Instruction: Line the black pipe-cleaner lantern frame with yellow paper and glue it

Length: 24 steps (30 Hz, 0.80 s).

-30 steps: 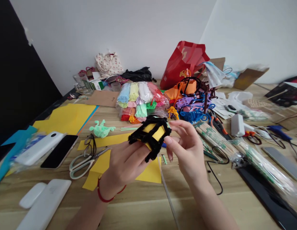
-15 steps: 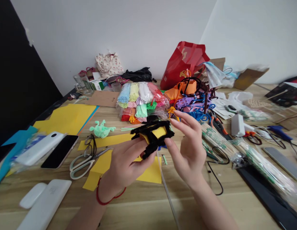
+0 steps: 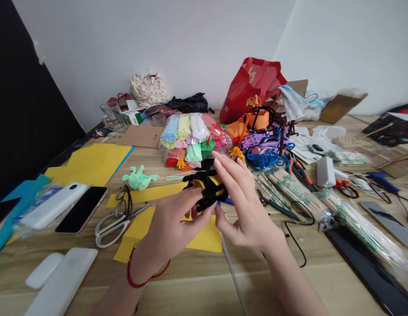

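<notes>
At nine o'clock a white case point(image 3: 54, 204) and a dark phone point(image 3: 81, 208) lie side by side, scissors point(image 3: 114, 221) just past them. My left hand point(image 3: 172, 226) pinches the black pipe-cleaner frame point(image 3: 206, 189) over the yellow paper point(image 3: 204, 237) at centre; my right hand point(image 3: 245, 206) lies against its right side, fingers spread. At twelve, a clear bag point(image 3: 193, 138) holds coloured pipe cleaners. At three, plastic sleeves point(image 3: 338, 208) hold wooden sticks.
</notes>
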### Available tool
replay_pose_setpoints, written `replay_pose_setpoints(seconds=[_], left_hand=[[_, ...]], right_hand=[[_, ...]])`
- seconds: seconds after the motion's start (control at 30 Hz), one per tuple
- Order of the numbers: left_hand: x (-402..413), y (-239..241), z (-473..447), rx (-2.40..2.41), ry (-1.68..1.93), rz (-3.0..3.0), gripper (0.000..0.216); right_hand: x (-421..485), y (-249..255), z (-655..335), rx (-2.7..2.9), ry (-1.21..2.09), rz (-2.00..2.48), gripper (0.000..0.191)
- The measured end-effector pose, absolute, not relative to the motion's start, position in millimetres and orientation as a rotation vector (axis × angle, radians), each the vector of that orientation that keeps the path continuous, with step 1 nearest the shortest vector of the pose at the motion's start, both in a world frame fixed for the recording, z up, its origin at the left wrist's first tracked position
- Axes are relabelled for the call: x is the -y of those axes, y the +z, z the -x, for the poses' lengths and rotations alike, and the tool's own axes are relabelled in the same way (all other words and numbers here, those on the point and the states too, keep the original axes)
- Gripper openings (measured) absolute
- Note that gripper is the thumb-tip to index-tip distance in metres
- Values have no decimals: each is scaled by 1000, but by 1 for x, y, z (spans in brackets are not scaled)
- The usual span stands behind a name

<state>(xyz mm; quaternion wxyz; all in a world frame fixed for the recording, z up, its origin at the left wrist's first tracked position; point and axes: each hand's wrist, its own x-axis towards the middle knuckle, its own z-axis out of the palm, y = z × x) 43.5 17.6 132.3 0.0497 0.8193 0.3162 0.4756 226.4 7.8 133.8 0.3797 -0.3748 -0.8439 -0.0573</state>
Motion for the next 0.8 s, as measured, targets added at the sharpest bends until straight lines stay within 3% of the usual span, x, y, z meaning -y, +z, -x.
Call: replay_pose_setpoints(seconds=[0.27, 0.67, 0.8], left_hand=[[-16, 132, -46, -971, 1478, -2370, 7], [-17, 134, -42, -914, 1456, -2572, 5], [-16, 135, -43, -940, 1435, -2399, 6]], right_hand=[[-9, 130, -223, 2154, -253, 1021, 86], [-8, 132, -224, 2121, -134, 941, 69], [-7, 134, -224, 2104, -63, 925, 72]])
